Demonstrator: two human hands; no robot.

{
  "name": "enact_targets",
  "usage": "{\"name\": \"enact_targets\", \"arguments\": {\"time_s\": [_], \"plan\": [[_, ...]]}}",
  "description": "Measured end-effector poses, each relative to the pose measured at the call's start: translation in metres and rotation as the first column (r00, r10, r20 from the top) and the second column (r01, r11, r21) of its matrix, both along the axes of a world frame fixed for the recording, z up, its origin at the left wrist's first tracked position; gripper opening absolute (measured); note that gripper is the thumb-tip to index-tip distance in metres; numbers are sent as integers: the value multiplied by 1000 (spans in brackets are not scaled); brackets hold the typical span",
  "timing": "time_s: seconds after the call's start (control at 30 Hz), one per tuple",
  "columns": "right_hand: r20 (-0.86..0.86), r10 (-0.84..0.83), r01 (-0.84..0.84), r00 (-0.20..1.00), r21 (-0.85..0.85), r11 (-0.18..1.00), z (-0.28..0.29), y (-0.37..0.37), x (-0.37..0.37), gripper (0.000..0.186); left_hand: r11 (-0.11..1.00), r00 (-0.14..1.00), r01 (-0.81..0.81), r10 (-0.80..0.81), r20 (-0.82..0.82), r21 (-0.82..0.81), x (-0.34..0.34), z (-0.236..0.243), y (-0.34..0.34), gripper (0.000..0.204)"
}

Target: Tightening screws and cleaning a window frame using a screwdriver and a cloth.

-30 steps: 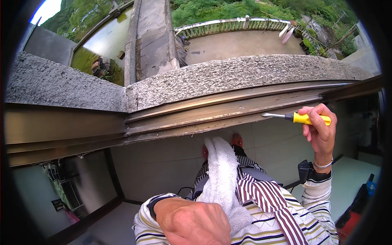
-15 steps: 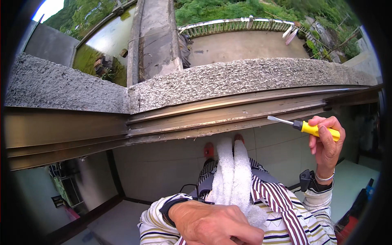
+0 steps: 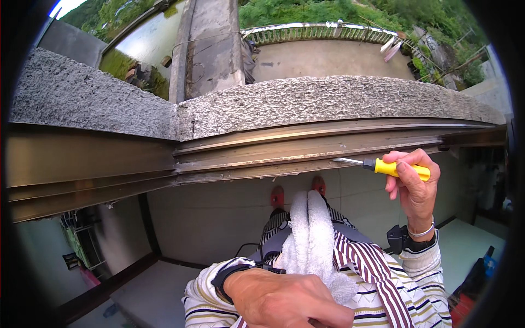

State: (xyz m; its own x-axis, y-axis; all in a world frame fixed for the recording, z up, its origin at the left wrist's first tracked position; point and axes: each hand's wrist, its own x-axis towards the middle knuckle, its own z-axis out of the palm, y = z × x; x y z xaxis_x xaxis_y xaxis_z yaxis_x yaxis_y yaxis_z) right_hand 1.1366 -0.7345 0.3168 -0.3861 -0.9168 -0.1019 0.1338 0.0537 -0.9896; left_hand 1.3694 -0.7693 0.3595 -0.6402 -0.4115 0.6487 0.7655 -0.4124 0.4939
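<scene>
My right hand (image 3: 413, 183) is closed around the yellow handle of a flat-blade screwdriver (image 3: 402, 169). Its metal shaft points left, and the tip lies over the inner ledge of a brown metal window track (image 3: 306, 156); whether they touch I cannot tell. Low in the middle, close to my body, my left hand (image 3: 287, 298) has curled fingers, partly cut off by the lower edge. What it may hold is hidden. A white fluffy towel (image 3: 311, 224) hangs down just beyond it.
A rough concrete sill (image 3: 328, 104) runs outside the track, with a pool of water (image 3: 150, 46) and a railed terrace (image 3: 333, 60) below. The tiled floor (image 3: 229, 213) lies under my red shoes (image 3: 278, 197). A dark and red object (image 3: 473, 290) stands at the lower right.
My right hand has moved left with the screwdriver, bringing its tip farther left along the track. The left hand stays in about the same place.
</scene>
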Motion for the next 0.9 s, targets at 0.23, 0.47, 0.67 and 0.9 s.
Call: {"name": "enact_targets", "arguments": {"time_s": [0.23,0.47,0.67,0.9], "plan": [[91,76,-66,993,-116,991,-14,-6,69,8,996,999,25,-22,39,-81,16,7,-4,27],[-244,-35,19,969,-71,997,30,4,15,16,999,999,-7,9,44,-47,32,3,5,20],[-340,7,40,940,130,991,35,7,-57,19,999,994,-42,45,96,-31,30,16,6,25],[-159,112,-93,981,125,988,20,-19,-17,16,999,1000,-17,17,18,-36,20,3,-1,30]]}}
